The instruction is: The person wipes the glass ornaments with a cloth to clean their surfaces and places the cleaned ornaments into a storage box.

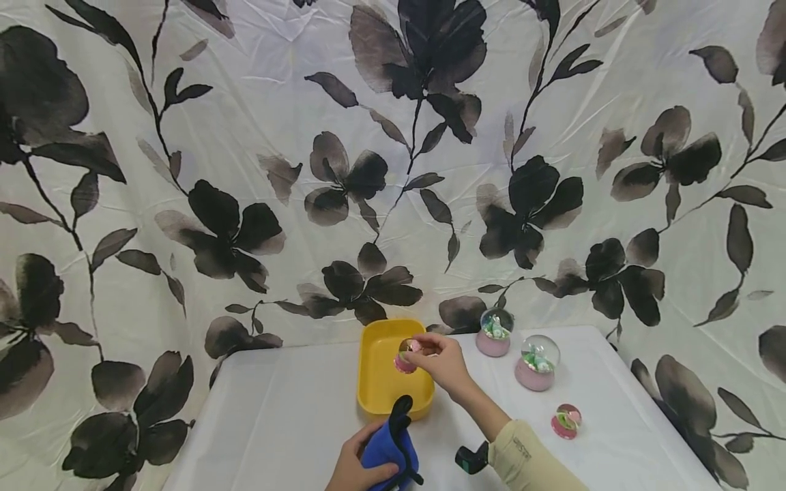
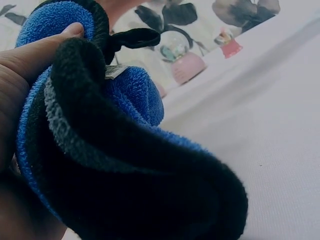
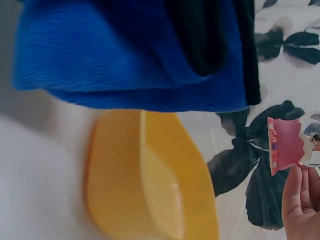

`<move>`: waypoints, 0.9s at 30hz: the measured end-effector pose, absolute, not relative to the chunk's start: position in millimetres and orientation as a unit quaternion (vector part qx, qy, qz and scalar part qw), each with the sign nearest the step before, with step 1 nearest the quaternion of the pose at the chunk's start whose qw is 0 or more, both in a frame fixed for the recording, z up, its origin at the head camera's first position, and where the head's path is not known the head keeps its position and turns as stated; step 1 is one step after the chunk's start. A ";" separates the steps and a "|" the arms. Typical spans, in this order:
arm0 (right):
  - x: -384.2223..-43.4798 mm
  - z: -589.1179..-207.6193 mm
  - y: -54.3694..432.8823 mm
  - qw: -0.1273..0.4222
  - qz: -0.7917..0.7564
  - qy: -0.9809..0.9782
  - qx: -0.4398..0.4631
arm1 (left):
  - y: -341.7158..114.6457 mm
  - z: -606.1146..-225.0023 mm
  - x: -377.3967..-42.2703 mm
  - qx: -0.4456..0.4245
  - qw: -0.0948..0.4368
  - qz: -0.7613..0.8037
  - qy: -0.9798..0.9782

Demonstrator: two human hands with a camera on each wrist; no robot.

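Note:
In the head view my right hand [image 1: 447, 368] pinches a small snow globe [image 1: 404, 364] with a pink base, held over the yellow tray [image 1: 366, 382]. The right wrist view shows that globe [image 3: 287, 145] side-on, fingertips at its edge. My left hand [image 1: 351, 467] grips a folded blue cloth [image 1: 383, 451] with black trim, near the tray's front end. Close up in the left wrist view, the fluffy cloth [image 2: 132, 95] has a black loop and a white tag, and the thumb lies across it.
Two larger snow globes [image 1: 493, 334] with pale pink bases stand at the back right of the white table [image 1: 276, 409]. Nearer the front right sits another small pink-based globe [image 1: 566, 421]. A black device [image 1: 471, 459] shows beside the right sleeve. Flowered fabric [image 1: 344, 177] hangs behind.

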State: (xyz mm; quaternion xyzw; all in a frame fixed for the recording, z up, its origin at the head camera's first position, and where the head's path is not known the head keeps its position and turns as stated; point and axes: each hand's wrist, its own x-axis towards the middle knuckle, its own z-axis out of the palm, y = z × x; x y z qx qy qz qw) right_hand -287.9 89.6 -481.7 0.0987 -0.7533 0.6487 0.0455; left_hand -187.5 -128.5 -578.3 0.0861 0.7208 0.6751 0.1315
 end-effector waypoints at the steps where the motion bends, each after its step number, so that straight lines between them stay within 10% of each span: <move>1: -291.7 -483.2 87.4 0.048 0.646 -0.756 0.097 | -128.3 -579.2 -187.2 0.085 0.133 0.679 0.717; 27: -358.9 -494.3 41.4 0.009 0.657 -0.752 0.051 | -133.0 -581.0 -187.9 0.062 0.129 0.669 0.730</move>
